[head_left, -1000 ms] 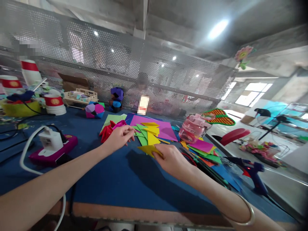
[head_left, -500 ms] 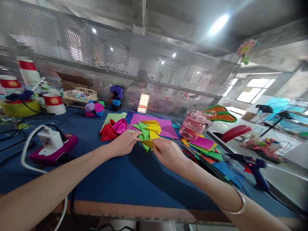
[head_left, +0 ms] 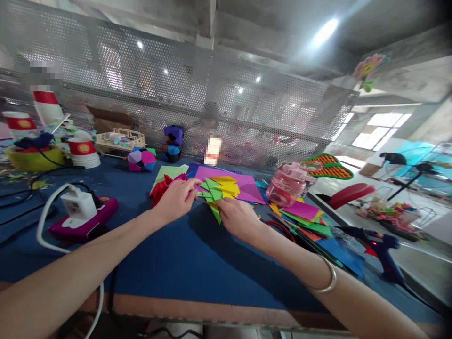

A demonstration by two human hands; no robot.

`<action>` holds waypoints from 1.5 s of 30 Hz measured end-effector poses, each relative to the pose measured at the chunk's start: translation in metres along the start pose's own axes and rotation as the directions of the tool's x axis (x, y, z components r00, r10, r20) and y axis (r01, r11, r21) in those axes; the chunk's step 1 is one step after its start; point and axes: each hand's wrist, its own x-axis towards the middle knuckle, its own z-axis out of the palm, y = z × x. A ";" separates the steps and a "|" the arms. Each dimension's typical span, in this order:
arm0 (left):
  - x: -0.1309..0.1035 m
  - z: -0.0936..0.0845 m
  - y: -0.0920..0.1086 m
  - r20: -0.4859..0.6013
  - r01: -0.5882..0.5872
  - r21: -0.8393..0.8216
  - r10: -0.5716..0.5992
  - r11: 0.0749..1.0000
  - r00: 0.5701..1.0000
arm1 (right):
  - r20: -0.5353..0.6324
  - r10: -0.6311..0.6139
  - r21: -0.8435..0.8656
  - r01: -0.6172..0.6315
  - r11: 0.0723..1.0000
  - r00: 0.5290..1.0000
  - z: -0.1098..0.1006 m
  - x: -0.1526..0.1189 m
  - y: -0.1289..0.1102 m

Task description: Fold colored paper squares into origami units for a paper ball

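Note:
My right hand is closed on the near edge of a cluster of folded green paper pieces, with its fingertips partly hidden. Folded yellow paper pieces are stacked against the green ones. Just left of the cluster, my left hand is held with curled fingers, thumb and fingertips together; whatever they pinch, if anything, is too small to make out. Behind that hand lies red folded paper, partly covered by it. Under and beyond the cluster is a flat purple sheet.
A pink bottle stands behind loose coloured paper at right. The glue gun rests near the table's right edge. At left are a purple power strip with a white cable, paper cups and a faceted ball.
My left hand has lifted off the green pieces and drawn slightly up and left, its fingers curling. My right hand's fingers have shifted a little left on the cluster. The view has moved slightly.

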 end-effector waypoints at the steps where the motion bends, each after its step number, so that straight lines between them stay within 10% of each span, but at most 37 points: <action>1: 0.001 -0.001 -0.001 -0.006 -0.001 -0.001 0.001 1.000 1.000 | 0.006 -0.022 0.011 0.022 1.000 1.000 0.000 0.000 -0.002; 30: 0.004 -0.009 -0.011 -0.042 -0.004 0.051 0.007 0.999 0.999 | 0.004 0.002 0.020 -0.002 1.000 1.000 -0.007 0.016 0.000; 39: 0.005 -0.012 -0.028 0.089 -0.081 0.214 0.063 0.974 0.994 | 0.016 -0.112 0.116 0.109 0.987 0.994 -0.010 0.003 0.005; 45: 0.016 0.008 -0.023 0.242 -0.294 0.296 0.227 0.909 0.943 | -0.155 0.046 0.152 -0.022 0.988 0.987 -0.012 -0.015 0.034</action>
